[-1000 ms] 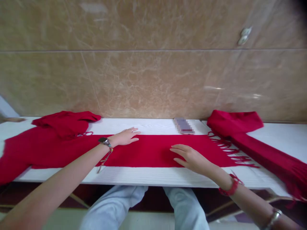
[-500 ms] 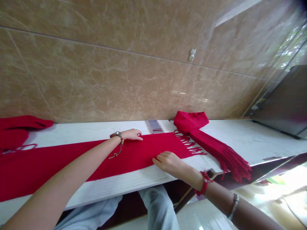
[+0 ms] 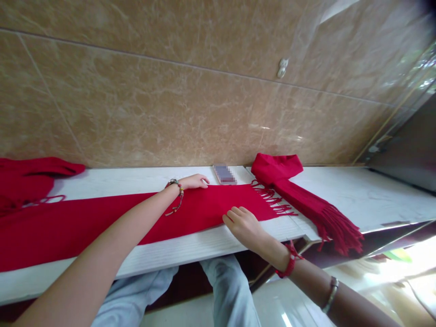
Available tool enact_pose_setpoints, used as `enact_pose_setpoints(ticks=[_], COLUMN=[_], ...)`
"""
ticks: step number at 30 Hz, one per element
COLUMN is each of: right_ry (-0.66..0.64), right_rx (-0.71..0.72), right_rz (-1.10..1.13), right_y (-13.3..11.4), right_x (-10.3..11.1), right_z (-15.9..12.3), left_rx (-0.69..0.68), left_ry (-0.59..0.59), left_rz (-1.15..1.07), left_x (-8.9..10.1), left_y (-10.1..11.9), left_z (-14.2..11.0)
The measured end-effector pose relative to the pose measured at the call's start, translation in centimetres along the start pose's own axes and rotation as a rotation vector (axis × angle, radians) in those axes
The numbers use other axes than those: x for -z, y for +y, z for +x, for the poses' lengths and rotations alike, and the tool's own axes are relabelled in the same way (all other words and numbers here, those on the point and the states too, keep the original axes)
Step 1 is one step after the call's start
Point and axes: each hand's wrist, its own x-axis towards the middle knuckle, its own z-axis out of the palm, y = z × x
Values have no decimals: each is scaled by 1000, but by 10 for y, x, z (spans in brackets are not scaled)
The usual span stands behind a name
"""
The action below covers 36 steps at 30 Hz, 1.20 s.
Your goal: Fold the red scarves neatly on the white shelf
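Observation:
A long red scarf lies stretched out flat along the white counter, its short fringe toward the right. My left hand rests at the far edge of the cloth, thumb and fingers slightly apart. At the near edge, not far from the fringe, my right hand has its fingers curled in around the border of the scarf; the fingertips are partly hidden. Just right of the fringe lies a second red scarf, folded, with its long tassels hanging over the counter's front edge.
A phone lies behind the flat scarf, near the tiled wall. More bunched red cloth is at the left end of the white counter. A dark appliance stands at far right. My legs are under the counter edge.
The view has shifted slightly, so the counter appears a little higher and farther right. Both hands stay at about the same places on the scarf; the left thumb and fingers have shifted a little.

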Motion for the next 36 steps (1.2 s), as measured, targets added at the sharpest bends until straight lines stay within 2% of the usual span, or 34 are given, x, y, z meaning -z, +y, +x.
enact_pose_setpoints(ticks=[5, 11, 16, 21, 23, 26, 30, 33, 36], right_ry=[-41, -58, -8, 42, 84, 214, 403, 512, 577], right_rx=[-25, -62, -215, -337, -410, -464, -479, -491, -495], right_rz=[45, 72, 86, 247, 358, 522, 615, 619, 599], right_y=[-7, -8, -6, -11, -13, -11, 8, 33, 53], right_x=[-3, -5, -4, 8, 16, 34, 57, 65, 59], right_z=[-5, -5, -2, 17, 29, 45, 51, 35, 4], left_rx=[30, 35, -6, -35, -33, -23, -65, -63, -54], left_ry=[43, 61, 94, 183, 213, 237, 269, 248, 179], left_rz=[-43, -148, -289, -587, -656, -705, -701, -713, -723], left_x=[-6, -10, 13, 44, 56, 74, 87, 81, 59], left_y=[-1, 9, 19, 29, 35, 49, 78, 100, 117], left_z=[-2, 3, -6, -22, -28, -33, -26, -8, 16])
